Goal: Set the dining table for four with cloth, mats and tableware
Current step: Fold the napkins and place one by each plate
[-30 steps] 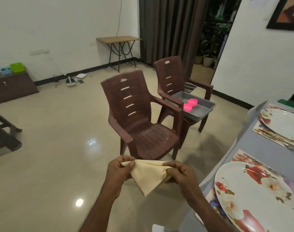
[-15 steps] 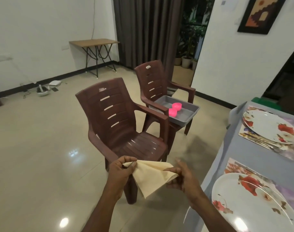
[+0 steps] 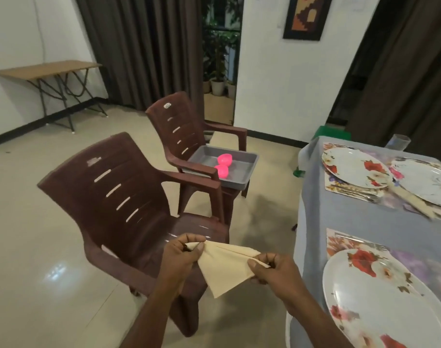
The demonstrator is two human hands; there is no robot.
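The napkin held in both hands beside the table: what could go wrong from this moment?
1. The left hand and right hand pinch only the top corners of the napkin; it hangs over the floor, so a slip would likely drop it there.
2. The near plate lies close to the table edge beside the right forearm, so a careless swing might knock it.

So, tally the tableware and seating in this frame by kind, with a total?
Floral plates: 3
Cream napkin: 1
Pink bowls: 2
Grey tray: 1
Glass: 1
Brown chairs: 2
Total: 10
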